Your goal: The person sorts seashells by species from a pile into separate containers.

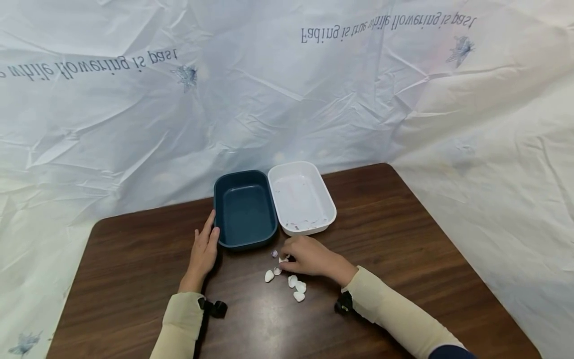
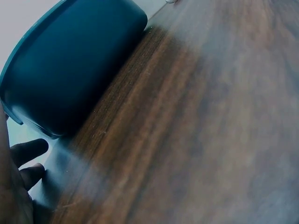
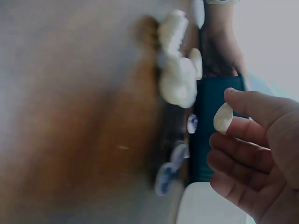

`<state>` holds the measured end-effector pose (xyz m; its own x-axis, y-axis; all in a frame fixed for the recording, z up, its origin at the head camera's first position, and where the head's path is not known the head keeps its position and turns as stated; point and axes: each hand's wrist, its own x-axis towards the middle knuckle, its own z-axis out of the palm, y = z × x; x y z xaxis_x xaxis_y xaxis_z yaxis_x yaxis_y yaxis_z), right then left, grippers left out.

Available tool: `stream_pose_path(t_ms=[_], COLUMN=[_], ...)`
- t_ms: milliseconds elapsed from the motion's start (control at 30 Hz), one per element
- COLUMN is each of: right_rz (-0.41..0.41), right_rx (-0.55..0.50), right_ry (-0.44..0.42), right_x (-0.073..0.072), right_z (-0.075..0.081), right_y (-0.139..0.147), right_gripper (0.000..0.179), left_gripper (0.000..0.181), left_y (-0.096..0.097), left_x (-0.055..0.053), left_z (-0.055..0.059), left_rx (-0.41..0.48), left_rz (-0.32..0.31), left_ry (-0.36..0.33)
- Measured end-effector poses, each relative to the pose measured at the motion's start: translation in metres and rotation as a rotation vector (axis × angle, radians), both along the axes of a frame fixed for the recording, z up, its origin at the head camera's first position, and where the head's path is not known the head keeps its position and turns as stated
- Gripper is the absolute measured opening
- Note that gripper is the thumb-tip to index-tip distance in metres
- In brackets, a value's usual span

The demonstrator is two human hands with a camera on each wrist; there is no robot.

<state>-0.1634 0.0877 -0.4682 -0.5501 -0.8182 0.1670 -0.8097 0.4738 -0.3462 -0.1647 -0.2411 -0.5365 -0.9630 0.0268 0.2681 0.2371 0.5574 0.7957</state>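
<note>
My right hand [image 1: 307, 257] pinches a white shell [image 3: 223, 118] between thumb and index finger, low over the table in front of the trays. The other fingers are loosely bent in the right wrist view. Around it lie several white shells [image 1: 269, 276], plus a small purplish shell [image 1: 274, 254]. Blue-and-white shells [image 3: 164, 178] show blurred in the right wrist view. At the left side of a dark blue tray [image 1: 215, 199], my left hand [image 1: 204, 254] rests with its fingers extended along the wall. Only part of that hand appears in the left wrist view.
A white tray [image 1: 329, 199] stands against the right side of the blue one, with small purplish bits at its near end. Both sit on a brown wooden table [image 1: 381, 234]. Behind hangs a white printed sheet [image 1: 269, 99].
</note>
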Motion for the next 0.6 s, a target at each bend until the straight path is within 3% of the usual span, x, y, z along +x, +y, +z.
stream_pose_path(t_ms=[167, 600], right_rz=[0.028, 0.073], right_rx=[0.004, 0.023], right_ry=[-0.057, -0.103], right_x=[-0.006, -0.021], right_z=[0.014, 0.033], right_y=[-0.006, -0.023], right_gripper=[0.014, 0.016], left_gripper=[0.056, 0.056], left_y=[0.0, -0.002], left_x=[0.001, 0.0], left_z=[-0.001, -0.002], left_rx=[0.004, 0.004], left_rz=[0.002, 0.007], left_ry=[0.004, -0.006])
